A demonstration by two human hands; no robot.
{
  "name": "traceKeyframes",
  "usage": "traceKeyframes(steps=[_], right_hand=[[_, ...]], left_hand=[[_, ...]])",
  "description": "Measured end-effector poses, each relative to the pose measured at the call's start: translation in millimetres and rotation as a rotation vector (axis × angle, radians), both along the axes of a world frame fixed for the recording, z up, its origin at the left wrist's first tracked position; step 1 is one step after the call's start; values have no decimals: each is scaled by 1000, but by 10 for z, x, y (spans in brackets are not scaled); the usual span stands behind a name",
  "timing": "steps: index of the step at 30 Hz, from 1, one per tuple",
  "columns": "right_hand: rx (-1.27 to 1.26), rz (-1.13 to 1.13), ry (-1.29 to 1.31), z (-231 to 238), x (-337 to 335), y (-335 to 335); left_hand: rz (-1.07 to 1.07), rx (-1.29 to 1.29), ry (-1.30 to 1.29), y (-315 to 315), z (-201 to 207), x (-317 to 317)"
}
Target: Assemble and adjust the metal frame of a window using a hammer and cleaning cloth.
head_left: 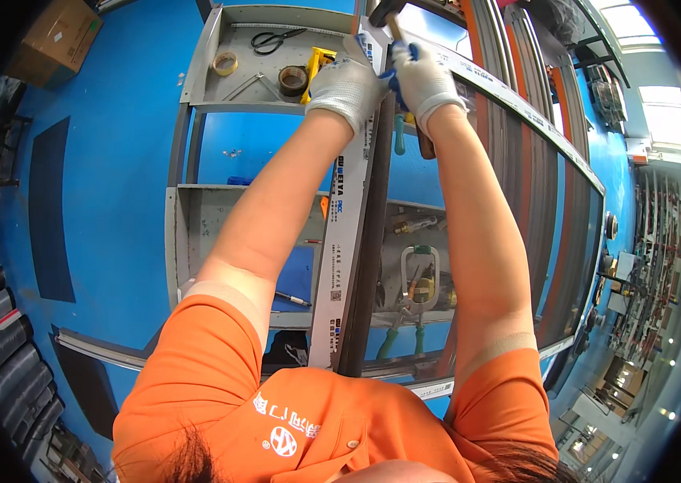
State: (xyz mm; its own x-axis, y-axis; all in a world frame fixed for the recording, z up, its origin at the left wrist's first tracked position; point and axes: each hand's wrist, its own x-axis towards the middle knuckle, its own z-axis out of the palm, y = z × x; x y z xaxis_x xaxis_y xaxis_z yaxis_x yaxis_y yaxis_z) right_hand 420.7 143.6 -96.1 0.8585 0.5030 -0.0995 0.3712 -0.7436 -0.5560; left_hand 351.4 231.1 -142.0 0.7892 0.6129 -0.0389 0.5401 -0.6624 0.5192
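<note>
My right hand (422, 80), in a white knit glove with blue on the fingers, is closed round the wooden handle (394, 29) of a hammer. The hammer's black head (385, 10) is raised at the top edge. My left hand (347, 88), gloved alike, lies across the upper part of a long frame bar (329, 282) covered in white printed film, its fingers bent over it. Both hands are close together. A dark strip (363, 290) runs along the bar's right side. Part of a yellow tool (318, 66) shows beside my left hand.
A grey tray (236, 80) at upper left bears scissors (278, 39) and tape rolls (293, 79). Below the bar, a lower shelf (195, 211) holds a green-handled clamp (419, 282) and a pen (292, 299). A large glazed frame (545, 121) stretches along the right. A cardboard box (55, 40) stands far left.
</note>
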Motion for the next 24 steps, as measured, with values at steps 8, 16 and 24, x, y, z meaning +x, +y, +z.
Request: traceKeyframes(steps=[8,16,24], right_hand=[[20,10,18,154,-124,49],[-144,40,18,85,77,113],[396,-179,377,273,-539,-699]], left_hand=[[56,-143,21,-14,134,-84],[-1,-111,73,27,84,0],[45,119,-71,95,-62,56]])
